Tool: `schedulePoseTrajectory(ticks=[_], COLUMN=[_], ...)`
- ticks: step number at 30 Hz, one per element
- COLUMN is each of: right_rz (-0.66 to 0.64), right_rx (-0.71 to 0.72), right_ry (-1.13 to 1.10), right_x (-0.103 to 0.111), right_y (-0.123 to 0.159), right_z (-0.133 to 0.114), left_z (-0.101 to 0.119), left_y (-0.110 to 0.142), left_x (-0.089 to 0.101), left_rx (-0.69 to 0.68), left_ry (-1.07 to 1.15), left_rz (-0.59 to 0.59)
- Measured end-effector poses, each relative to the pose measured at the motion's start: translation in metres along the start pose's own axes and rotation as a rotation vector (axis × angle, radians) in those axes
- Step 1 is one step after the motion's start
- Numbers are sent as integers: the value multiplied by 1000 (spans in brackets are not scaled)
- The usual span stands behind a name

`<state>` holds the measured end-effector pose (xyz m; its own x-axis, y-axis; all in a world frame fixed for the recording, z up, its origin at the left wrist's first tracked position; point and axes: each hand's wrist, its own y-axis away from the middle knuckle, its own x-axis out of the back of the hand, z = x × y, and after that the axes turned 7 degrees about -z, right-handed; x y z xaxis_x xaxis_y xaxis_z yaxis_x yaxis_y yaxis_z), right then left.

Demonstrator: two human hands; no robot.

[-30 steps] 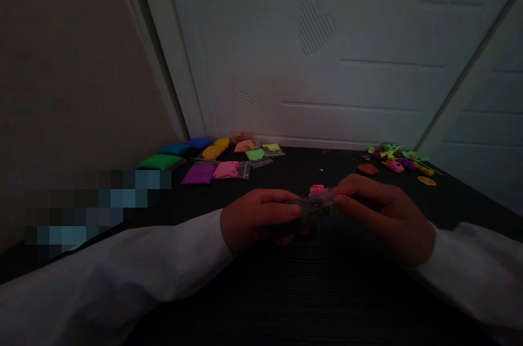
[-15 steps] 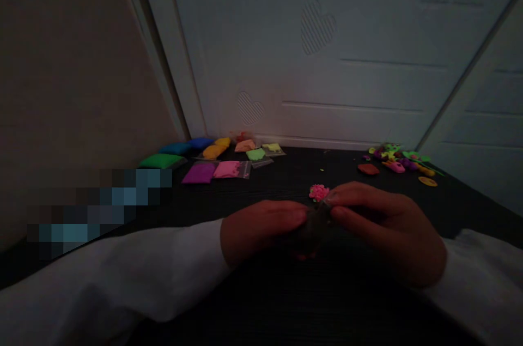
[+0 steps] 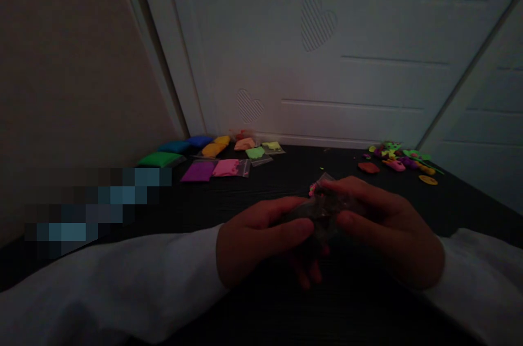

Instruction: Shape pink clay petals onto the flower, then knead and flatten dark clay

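Note:
A small clear plastic bag (image 3: pixel 327 205), dark in the dim light, is held between my two hands above the black table. My left hand (image 3: pixel 259 240) pinches its left side, thumb on the near face and several fingers reaching underneath. At the bag's right side, my right hand (image 3: pixel 390 234) grips with thumb and fingers. What the bag contains is too dark to make out. Just behind the bag lies a small bumpy pink piece (image 3: pixel 312 189), mostly covered by plastic and fingers.
At the back left lie packets of coloured soft material, including a green packet (image 3: pixel 160 159), a purple packet (image 3: pixel 198 171) and a pink packet (image 3: pixel 226 167). Back right are a reddish-brown piece (image 3: pixel 369 168), an orange disc (image 3: pixel 427 179) and a colourful pile (image 3: pixel 394 156). A white panelled surface (image 3: pixel 261 52) rises behind.
The bag has been turned and spread wider, now covering most of the pink piece. My left thumb has shifted onto its near side, and left fingers now show beneath.

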<state>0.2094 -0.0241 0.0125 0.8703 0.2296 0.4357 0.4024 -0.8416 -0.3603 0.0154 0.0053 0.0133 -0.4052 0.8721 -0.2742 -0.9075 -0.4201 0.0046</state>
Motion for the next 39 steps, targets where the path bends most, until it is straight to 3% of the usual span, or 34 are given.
schedulePoseTrajectory(ticks=[6,9,12,15,17,21,29,32,39], right_rz=[-79,-73,-33,-31,-76,-187,-337,-395,-435], right_rx=[66,97,106,27,-95,-316,-432,-396,-203], right_ry=[113,190,203,117,16,-238,-499,-454,-70], right_x=[1,0,-3,-7,-8,-8,-5,-4,-6], right_y=[1,1,1,1,2,3,1,0,5], right_z=[-6,-9,-11,-13,-14,-13,-10,-10,-19], left_z=[-4,-2,4,11,12,13,18,18,12], left_y=[1,2,2,1,1,1,4,5,6], left_x=[1,-1,-1,2,3,3,-4,-4,-2], left_rx=[-6,-13,-114,-231,-232,-161,-10,-30,-60], left_ry=[2,-51,-170,-374,-475,-515,-537,-626,-725], left_rz=[11,89,205,296,317,286,223,181,88])
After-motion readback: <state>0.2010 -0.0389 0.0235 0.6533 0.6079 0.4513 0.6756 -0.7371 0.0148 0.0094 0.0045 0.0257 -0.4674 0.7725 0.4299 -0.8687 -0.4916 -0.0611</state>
